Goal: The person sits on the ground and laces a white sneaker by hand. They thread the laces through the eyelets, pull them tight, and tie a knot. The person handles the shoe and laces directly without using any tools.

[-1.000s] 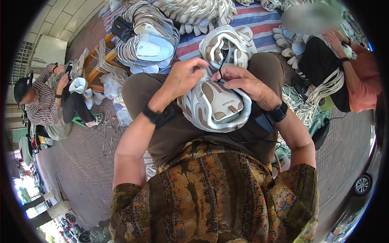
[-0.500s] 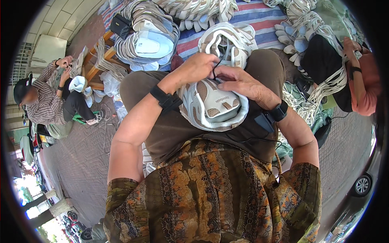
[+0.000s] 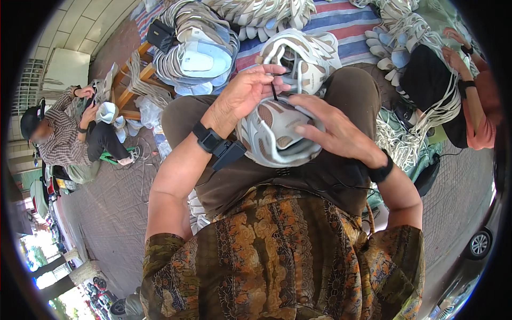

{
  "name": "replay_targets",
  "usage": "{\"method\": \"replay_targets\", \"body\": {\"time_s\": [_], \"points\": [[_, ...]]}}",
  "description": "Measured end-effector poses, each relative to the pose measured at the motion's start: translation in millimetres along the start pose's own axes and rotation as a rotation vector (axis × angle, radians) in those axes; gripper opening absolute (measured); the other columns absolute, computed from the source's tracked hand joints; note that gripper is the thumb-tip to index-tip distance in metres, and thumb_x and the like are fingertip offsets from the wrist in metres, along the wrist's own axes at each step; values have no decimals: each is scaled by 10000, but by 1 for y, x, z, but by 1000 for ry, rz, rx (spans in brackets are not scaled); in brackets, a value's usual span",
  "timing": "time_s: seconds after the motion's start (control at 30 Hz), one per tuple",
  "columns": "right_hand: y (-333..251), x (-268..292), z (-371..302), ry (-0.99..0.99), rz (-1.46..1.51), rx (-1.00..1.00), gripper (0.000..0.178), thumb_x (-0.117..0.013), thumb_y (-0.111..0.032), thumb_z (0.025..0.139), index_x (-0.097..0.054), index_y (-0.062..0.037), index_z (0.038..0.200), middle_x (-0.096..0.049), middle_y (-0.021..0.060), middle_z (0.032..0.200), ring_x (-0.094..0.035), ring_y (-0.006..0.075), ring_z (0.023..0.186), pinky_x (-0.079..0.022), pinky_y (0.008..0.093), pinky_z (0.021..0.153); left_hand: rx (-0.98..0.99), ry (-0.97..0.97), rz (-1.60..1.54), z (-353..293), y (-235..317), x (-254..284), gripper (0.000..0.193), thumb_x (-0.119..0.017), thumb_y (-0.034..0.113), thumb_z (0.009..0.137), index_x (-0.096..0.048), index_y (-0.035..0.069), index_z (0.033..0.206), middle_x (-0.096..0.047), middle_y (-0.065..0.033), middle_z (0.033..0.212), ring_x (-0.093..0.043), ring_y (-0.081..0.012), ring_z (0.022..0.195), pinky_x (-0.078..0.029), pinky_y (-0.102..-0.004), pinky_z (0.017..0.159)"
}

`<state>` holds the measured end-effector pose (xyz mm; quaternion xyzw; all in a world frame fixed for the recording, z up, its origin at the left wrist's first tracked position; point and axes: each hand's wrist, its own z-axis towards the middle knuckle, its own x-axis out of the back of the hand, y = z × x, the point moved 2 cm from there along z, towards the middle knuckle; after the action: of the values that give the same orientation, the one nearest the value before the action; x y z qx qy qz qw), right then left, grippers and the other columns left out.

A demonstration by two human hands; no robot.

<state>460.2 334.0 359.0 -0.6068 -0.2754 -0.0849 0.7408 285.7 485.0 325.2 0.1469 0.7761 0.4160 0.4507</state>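
Two white-and-tan shoe uppers are at my lap. The near shoe upper (image 3: 272,128) rests on my thighs. Just beyond it, between my knees, lies the far shoe upper (image 3: 312,72). A thin black cord (image 3: 275,92) runs upright where the two meet. My left hand (image 3: 250,92) pinches this cord above the near upper; its fingertips are close together. My right hand (image 3: 336,128) lies over the right side of the near upper, with thumb and fingers stretched and apart. Part of the cord is hidden among the fingers.
Stacked shoe uppers (image 3: 200,58) stand on a wooden rack (image 3: 128,90) at far left. More uppers lie on a striped sheet (image 3: 341,26). White laces (image 3: 405,138) are heaped at right. One person (image 3: 64,133) sits at left, another (image 3: 480,117) at right.
My hands have moved apart. The left one has drawn back a little left with the cord, while the right has turned and spread over the near upper.
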Motion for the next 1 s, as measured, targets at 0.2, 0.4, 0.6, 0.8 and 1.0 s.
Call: {"method": "replay_targets", "body": {"time_s": [0.2,0.4,0.6,0.8,1.0], "points": [[-10,-12,-42,107,-176,-61,729,-711,-194,805,-309,-43,1394,-382,245,1372,-440,434,1211,-415,431,990,-14,8,94,-19,16,5,334,-512,58,888,-513,-73,1195,-588,-222,1169,-597,-372,1076,-432,-442,1012],[-3,-18,2,87,178,-182,736,-696,-105,810,-277,-63,1413,-355,211,1406,-553,373,1020,-507,383,826,-79,22,18,-31,36,7,334,-507,92,892,-523,-69,1185,-595,-229,1172,-594,-397,1069,-438,-463,991],[-12,-16,68,252,-64,-47,295,-585,-52,868,-560,-62,1162,-641,133,927,-613,206,777,-480,332,664,-200,160,126,-35,51,-19,285,-540,214,895,-590,-24,1045,-650,-159,993,-640,-269,965,-499,-398,902],[1,4,45,280,79,35,298,-585,-85,900,-553,-44,1193,-648,67,1024,-612,150,948,-499,291,781,-87,206,-224,-48,40,48,295,-585,181,876,-567,-63,1041,-624,-182,954,-620,-312,909,-485,-416,900],[17,133,-158,749,-63,-376,244,-561,-193,937,-618,-56,1132,-637,21,1005,-596,85,929,-488,240,770,-30,218,-206,-92,29,109,323,-560,126,900,-520,-73,1150,-588,-200,1028,-543,-345,1038,-397,-451,978]]}}
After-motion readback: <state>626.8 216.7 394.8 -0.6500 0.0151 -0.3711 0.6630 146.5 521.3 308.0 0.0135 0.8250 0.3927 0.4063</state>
